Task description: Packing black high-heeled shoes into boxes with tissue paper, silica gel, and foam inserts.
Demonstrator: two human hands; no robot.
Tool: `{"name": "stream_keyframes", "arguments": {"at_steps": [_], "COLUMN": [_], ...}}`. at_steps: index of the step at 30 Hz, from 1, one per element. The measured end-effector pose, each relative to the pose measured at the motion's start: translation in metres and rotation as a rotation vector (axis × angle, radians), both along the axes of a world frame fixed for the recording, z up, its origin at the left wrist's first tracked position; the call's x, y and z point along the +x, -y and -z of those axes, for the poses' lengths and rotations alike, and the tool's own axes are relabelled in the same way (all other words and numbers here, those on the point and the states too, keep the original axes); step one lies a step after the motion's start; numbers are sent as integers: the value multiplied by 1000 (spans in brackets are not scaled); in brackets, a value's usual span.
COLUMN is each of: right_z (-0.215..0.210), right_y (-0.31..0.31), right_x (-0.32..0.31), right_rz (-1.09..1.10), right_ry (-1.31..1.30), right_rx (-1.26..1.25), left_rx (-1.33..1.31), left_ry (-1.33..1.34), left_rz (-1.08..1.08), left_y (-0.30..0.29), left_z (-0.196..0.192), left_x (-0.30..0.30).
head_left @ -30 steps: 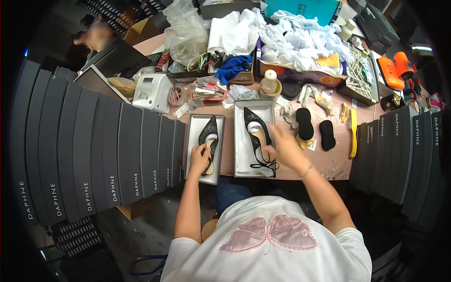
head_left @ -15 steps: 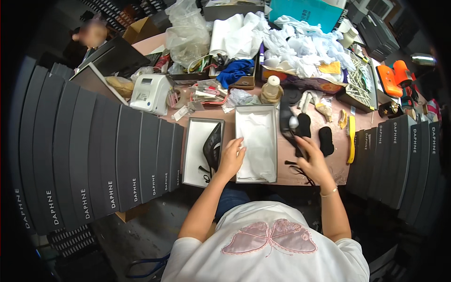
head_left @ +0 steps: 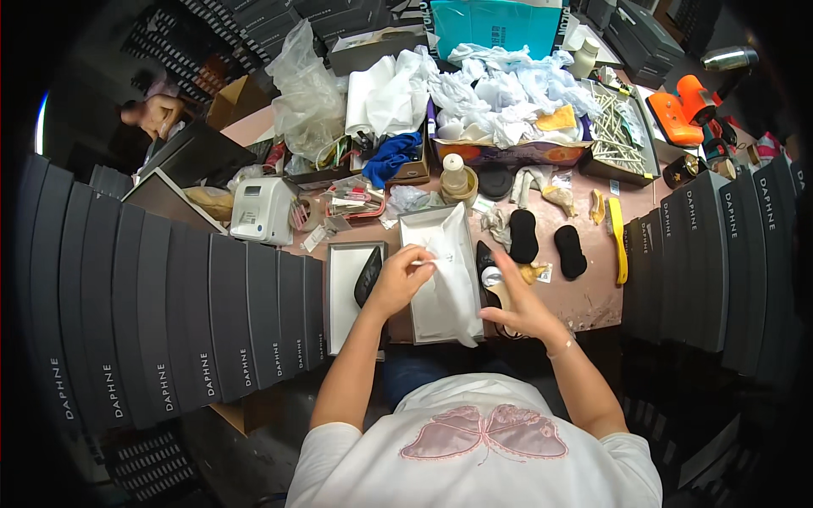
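My left hand pinches a sheet of white tissue paper, raising it from the open grey shoebox in front of me. To the right of the box, my right hand is open, fingers spread, holding nothing. It is over a black pointed shoe, which it partly hides, next to the box's right edge. Another black shoe lies in the shallow white-lined box lid at the left, partly covered by my left hand.
Tall stacks of dark shoeboxes flank the table on both sides. Two black pads and a yellow-handled tool lie at the right. Beyond are a bottle, a white label printer and crumpled tissue. A person is at the far left.
My left hand has taken hold of the tissue paper and lifted it. My right hand has let go of the black shoe, now beside the box, and opened. The whole view has shifted slightly.
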State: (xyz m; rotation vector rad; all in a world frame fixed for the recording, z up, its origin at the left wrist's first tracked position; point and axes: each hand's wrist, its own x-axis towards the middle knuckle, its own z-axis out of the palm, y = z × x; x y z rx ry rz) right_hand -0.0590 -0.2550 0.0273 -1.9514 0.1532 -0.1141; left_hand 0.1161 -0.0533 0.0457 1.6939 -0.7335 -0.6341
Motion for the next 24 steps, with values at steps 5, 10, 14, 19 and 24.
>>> {"name": "stream_keyframes", "arguments": {"at_steps": [5, 10, 14, 19, 24], "right_z": [29, -6, 25, 16, 49], "right_y": [-28, -77, -116, -84, -62], "right_x": [58, 55, 61, 82, 85], "right_rz": [-563, -423, -203, 2, 36], "right_ry": [-143, -259, -356, -270, -232], "right_rx": [278, 861, 836, 928, 518], "left_rx": [-624, -494, -593, -994, -428], "left_ry": [-605, -853, -695, -939, -456], "left_rz": [-78, -501, -456, -300, -642], "left_y": [-35, -82, -85, -93, -76], "left_z": [-41, -28, 25, -23, 19], "left_x": [-2, 5, -21, -42, -108]}}
